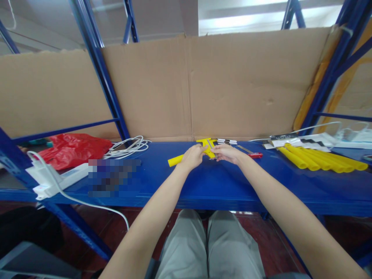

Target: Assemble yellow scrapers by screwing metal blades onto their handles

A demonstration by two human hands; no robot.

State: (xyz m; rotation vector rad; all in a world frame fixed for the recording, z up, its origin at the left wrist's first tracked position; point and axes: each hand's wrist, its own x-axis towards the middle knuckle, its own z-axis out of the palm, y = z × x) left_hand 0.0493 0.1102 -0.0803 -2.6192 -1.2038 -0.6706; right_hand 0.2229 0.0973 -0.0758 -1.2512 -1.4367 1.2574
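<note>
Over the blue shelf surface (162, 182), my left hand (193, 157) is closed around a yellow tool (208, 147) with a T-shaped head. A yellow tube-like part (175, 160) sticks out to the left of that hand; whether it belongs to the same tool is hidden by the fingers. My right hand (227, 153) is pinched at the right side of the yellow tool, its fingertips by a small metal-coloured piece too small to make out. Just right of my right hand lies a red utility knife (255, 155).
Several yellow tubes (322, 159) lie at the right. Black-and-white pieces (227, 142) sit behind my right hand. At the left are a red plastic bag (75, 149), a coiled white cable (130, 147) and a white power strip (68, 176). Cardboard (151, 89) stands along the back.
</note>
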